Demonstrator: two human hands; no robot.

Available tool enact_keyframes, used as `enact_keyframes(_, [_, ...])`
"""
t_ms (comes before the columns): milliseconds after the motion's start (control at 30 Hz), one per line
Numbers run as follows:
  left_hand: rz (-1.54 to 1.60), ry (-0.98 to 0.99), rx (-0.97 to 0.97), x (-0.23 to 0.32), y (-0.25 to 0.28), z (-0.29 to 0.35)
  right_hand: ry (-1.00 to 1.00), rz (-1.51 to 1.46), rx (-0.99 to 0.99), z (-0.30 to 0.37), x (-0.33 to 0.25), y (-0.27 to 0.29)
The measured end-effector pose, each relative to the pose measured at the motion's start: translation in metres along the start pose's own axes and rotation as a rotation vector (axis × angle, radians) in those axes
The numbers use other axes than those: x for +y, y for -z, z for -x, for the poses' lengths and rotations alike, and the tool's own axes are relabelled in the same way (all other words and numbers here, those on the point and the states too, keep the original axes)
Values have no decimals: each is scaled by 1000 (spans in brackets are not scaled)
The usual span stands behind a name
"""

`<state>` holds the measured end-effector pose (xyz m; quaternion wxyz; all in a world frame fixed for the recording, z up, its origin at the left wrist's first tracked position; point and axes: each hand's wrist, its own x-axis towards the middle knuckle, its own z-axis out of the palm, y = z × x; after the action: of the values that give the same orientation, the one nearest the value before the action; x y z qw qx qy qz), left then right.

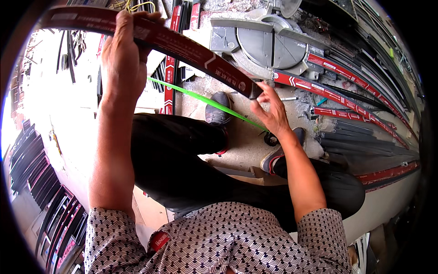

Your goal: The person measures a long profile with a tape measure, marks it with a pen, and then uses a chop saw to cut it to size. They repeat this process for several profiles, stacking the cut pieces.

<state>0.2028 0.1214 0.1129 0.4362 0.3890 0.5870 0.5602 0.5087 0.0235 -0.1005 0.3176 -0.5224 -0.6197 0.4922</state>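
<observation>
Gripping a long red-filmed profile strip (185, 45), left hand (124, 59) has fingers closed around it toward the upper left. Strip is held raised, slanting down to the right. Right hand (272, 109) is at its lower end, thumb and index spread around the corner; can't tell if pinching. Green tape blade (195, 95) runs below the strip to a black case (271, 139) near the right hand. Grey miter saw base (253, 48) sits beyond, red-and-dark profiles (319, 87) to its right.
</observation>
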Motion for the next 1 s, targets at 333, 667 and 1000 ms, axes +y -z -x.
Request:
enact_keyframes(333, [186, -38, 176, 3, 6, -14, -277, 906, -213, 115, 117, -25])
enact_keyframes(667, [338, -67, 211, 4, 20, -22, -433, 926, -330, 132, 148, -32])
enact_keyframes(1000, [385, -69, 193, 3, 36, -24, -453, 494, -534, 94, 76, 17])
